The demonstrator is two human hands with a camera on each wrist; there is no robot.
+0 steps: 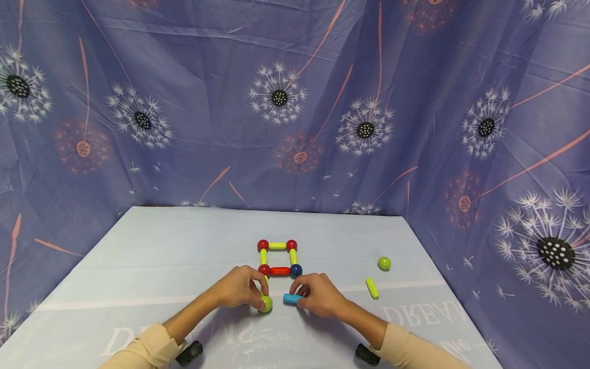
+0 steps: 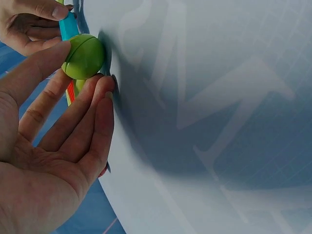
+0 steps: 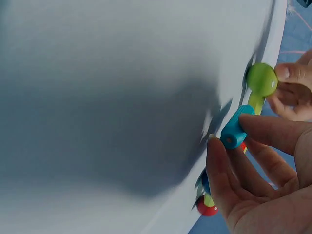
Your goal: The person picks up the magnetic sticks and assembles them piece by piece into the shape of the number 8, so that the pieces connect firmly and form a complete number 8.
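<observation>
My left hand (image 1: 243, 288) pinches a lime-green ball (image 2: 84, 56) between thumb and fingers. From that ball a lime rod (image 3: 256, 101) runs back toward the near left red ball (image 1: 264, 270) of a square frame. Three red balls and one dark blue ball (image 1: 296, 270) form the frame's corners. Lime rods (image 1: 277, 246) join three of its sides, and a red rod (image 1: 279, 271) makes the near side. Just right of the lime-green ball, my right hand (image 1: 319, 295) holds a light blue rod (image 3: 236, 128) by thumb and fingertips, its left end pointing toward the ball.
On the right of the table (image 1: 184, 230) lie a loose lime-green ball (image 1: 384, 263) and a loose lime rod (image 1: 372, 288). The white cover has printed lettering. A purple dandelion-patterned cloth (image 1: 207, 102) hangs behind the table and along its sides.
</observation>
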